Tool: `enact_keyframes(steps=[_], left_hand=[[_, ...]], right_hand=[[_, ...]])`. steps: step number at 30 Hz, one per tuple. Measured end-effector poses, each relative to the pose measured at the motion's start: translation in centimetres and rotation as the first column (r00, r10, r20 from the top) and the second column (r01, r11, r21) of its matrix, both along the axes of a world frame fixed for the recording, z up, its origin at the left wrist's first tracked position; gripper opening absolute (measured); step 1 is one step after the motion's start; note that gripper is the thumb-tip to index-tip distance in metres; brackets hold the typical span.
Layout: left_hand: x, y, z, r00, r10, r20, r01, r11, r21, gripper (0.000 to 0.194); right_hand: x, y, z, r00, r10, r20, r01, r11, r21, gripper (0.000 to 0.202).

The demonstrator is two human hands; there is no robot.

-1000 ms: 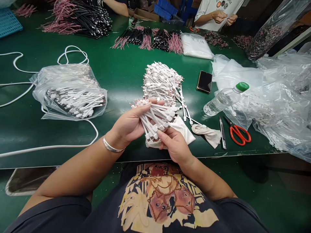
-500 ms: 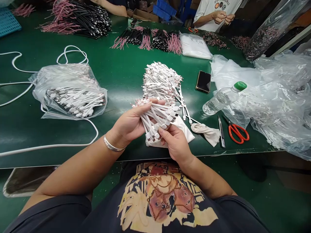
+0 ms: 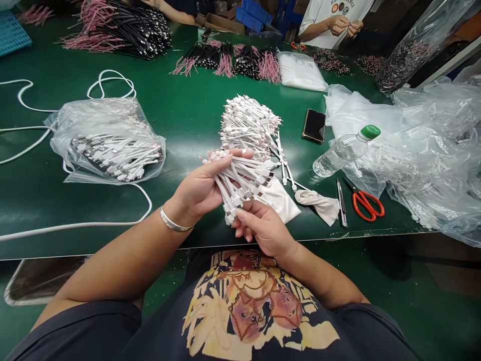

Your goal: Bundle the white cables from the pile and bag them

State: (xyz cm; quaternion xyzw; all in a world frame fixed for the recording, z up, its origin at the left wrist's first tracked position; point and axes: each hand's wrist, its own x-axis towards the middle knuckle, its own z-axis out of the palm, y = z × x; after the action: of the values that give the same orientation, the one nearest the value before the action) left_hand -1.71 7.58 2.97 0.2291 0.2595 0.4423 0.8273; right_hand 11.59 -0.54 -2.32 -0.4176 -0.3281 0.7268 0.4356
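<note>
A bundle of short white cables [image 3: 240, 181] lies across my left hand [image 3: 201, 193], whose thumb and fingers wrap round it; the connector ends fan out to the right and down. My right hand [image 3: 265, 228] pinches the lower connector ends of this bundle between thumb and fingers. Just beyond the hands a heap of similar white cables [image 3: 246, 125] rests on the green table [image 3: 184, 120], a few strands straying to its right. Under and beside the bundle lies a white cloth [image 3: 283, 200], partly hidden by my right hand.
A plastic bag of white cables [image 3: 112, 145] is at left. To the right are a phone [image 3: 314, 125], a bottle [image 3: 341, 154], a cutter knife [image 3: 341, 203], red scissors [image 3: 368, 204] and plastic bags [image 3: 424, 145]. Black cables [image 3: 139, 30] lie farther back; a person's hands [image 3: 343, 26] work opposite.
My right hand has slid slightly left and down along the bundle's connector ends. My left hand keeps its hold, nearly in place.
</note>
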Motion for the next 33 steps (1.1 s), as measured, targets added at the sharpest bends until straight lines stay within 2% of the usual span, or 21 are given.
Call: enact_keyframes(steps=[4,11,16,25,33], left_hand=[[0.05,-0.03,0.0,1.0,0.007,-0.005,-0.007,1.0,-0.011,0.019],[-0.06,0.17,-0.08,1.0,0.003,-0.004,-0.003,1.0,0.009,0.02],[-0.01,0.1,0.06,1.0,-0.004,-0.002,0.004,1.0,0.026,0.022],[0.04,0.06,-0.11,0.999,-0.033,0.012,0.032,0.998,0.062,0.022],[-0.01,0.18,-0.42,1.0,-0.027,0.001,0.027,0.998,0.062,0.021]], right_hand=[[-0.07,0.01,0.12,0.998,-0.051,0.027,0.05,0.998,0.024,0.028],[0.35,-0.26,0.12,0.98,-0.144,0.138,0.119,0.978,0.172,0.023],[0.49,-0.33,0.27,0.973,-0.185,0.141,0.151,0.964,0.22,0.026],[0.47,-0.23,0.02,0.974,-0.218,0.064,0.202,0.959,0.199,0.026],[0.52,-0.45,0.19,0.957,-0.264,0.124,0.228,0.942,0.245,0.026]])
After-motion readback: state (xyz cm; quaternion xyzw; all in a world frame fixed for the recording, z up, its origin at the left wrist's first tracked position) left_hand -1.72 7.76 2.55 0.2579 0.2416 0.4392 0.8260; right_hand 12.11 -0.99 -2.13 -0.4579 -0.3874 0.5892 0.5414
